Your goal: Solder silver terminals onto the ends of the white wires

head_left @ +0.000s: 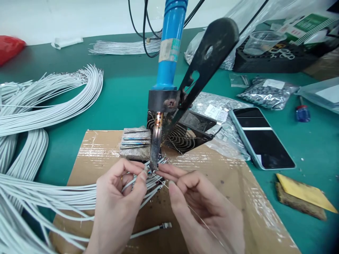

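Clock from iron tip (154, 160); cardboard (225, 190) spreads below, toward 6; white cable bundle (53, 192) runs in from 8; blue soldering iron (167, 67) points down from 12; right hand (206, 204), at 5, pinches thin wire (203, 222); left hand (120, 197), at 7, pinches cable end (149, 172) just beside tip.
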Action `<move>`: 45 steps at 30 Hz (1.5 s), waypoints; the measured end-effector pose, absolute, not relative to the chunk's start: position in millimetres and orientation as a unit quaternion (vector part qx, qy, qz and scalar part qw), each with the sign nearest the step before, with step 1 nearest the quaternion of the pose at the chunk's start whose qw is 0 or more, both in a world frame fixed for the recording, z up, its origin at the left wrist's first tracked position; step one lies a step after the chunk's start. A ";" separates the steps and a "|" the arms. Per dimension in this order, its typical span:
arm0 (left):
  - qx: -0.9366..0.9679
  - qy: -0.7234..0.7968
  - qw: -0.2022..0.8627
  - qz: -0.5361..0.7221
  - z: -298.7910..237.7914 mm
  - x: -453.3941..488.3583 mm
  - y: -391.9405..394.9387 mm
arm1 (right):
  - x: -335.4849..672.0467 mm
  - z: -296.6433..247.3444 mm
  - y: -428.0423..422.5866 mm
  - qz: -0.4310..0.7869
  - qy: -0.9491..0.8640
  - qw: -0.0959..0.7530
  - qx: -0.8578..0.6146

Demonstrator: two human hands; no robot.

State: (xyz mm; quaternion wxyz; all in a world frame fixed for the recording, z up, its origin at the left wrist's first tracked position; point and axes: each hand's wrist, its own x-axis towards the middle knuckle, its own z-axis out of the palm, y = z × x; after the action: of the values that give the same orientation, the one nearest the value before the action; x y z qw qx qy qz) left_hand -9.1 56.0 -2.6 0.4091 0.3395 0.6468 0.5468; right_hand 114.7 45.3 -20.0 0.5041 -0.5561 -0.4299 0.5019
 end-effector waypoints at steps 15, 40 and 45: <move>0.327 0.641 0.428 0.546 -2.5 -9.7 55.0 | 114.3 -17.7 44.5 0.495 -0.420 0.518 -0.557; 0.331 0.637 0.429 0.548 -4.3 -10.5 54.0 | 112.7 -16.5 44.4 0.501 -0.421 0.520 -0.548; 0.332 0.641 0.433 0.540 -4.0 -10.6 55.7 | 112.6 -13.4 45.7 0.513 -0.413 0.520 -0.544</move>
State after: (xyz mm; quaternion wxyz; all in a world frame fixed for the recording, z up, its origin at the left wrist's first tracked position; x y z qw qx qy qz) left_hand -10.6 55.7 -4.0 0.4327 0.3315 0.6412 0.5401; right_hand 112.6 45.7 -13.4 0.5199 -0.5441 -0.4135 0.5125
